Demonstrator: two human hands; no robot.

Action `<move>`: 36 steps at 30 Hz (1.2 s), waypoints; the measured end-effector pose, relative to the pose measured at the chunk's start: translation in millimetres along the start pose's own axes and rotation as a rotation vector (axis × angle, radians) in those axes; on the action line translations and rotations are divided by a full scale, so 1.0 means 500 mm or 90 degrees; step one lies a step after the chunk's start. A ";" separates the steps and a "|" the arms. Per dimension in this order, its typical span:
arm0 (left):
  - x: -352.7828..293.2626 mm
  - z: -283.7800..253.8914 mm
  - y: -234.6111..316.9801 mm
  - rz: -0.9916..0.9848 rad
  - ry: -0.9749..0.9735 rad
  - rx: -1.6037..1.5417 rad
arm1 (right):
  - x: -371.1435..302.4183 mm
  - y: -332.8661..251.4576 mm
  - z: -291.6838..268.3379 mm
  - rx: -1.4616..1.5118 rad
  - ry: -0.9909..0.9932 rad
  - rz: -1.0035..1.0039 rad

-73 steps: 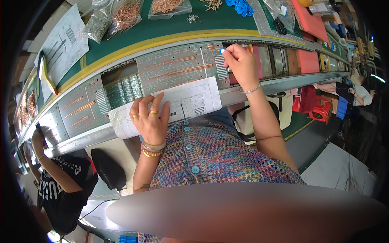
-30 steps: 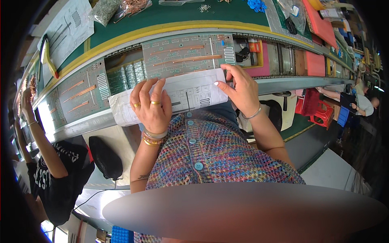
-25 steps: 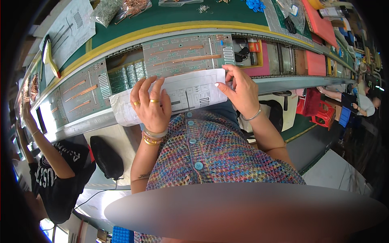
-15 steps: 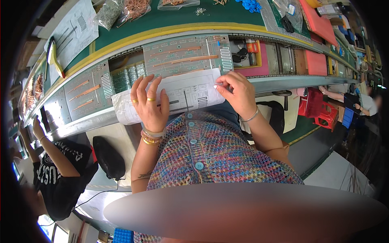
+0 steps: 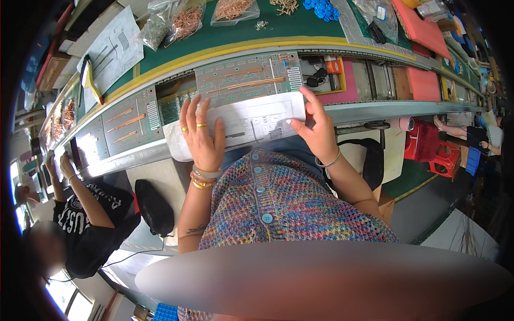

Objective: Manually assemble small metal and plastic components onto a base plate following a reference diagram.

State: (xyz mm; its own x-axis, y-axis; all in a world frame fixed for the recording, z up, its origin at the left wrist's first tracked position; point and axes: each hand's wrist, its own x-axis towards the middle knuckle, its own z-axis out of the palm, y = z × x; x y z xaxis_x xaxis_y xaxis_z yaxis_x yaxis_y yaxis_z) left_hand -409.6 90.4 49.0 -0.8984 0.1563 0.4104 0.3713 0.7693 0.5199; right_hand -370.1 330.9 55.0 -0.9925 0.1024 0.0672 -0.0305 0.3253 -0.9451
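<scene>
A white printed sheet [image 5: 257, 111] with line drawings lies over the near part of a grey circuit board [image 5: 238, 80] on the rail, its left end curling down. Fingers stretched and spread, my left hand [image 5: 203, 136] rests on the sheet's left part, its thumb pointing up across the paper. My right hand [image 5: 318, 128] is at the sheet's right edge. Its thumb touches the printed face and its index finger reaches the upper right corner, the two well apart. Copper-coloured wires lie along the board. The sheet hides its near edge.
Another wired circuit board [image 5: 126, 125] sits left on the rail. Beyond lie bags of copper parts [image 5: 186, 22], blue components [image 5: 321, 9] and a yellow-handled tool [image 5: 91, 85]. A yellow tray [image 5: 342, 75] stands right of the board. A co-worker in black [image 5: 91, 224] works at the left.
My right thumb and index finger have spread from a pinch at the sheet's right edge. My left hand stays on the paper. The whole view has shifted slightly.
</scene>
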 end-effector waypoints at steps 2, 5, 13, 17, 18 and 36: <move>0.005 -0.004 -0.018 -0.031 -0.010 0.018 | -0.005 0.028 -0.010 0.116 0.028 0.013; 0.016 -0.013 -0.070 -0.129 -0.132 0.010 | 0.005 0.039 -0.062 0.147 0.040 0.000; 0.061 0.011 -0.015 -0.033 -0.295 0.011 | -0.033 0.106 -0.370 0.065 0.231 0.001; 0.103 0.061 0.063 0.023 -0.388 -0.039 | -0.081 0.165 -0.538 0.243 0.645 -0.002; 0.108 0.074 0.071 0.096 -0.360 -0.021 | -0.087 0.171 -0.566 0.312 0.708 0.000; 0.237 0.447 0.454 0.467 -0.495 -0.073 | -0.097 0.284 -0.872 0.635 0.904 -0.195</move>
State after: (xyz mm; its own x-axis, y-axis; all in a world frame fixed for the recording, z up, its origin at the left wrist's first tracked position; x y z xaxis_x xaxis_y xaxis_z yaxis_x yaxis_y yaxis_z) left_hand -484.3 422.1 48.2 -0.3344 0.9387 0.0832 0.8643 0.2703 0.4241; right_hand -274.4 782.0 56.9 -0.0936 0.9944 -0.0482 -0.7716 -0.1031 -0.6277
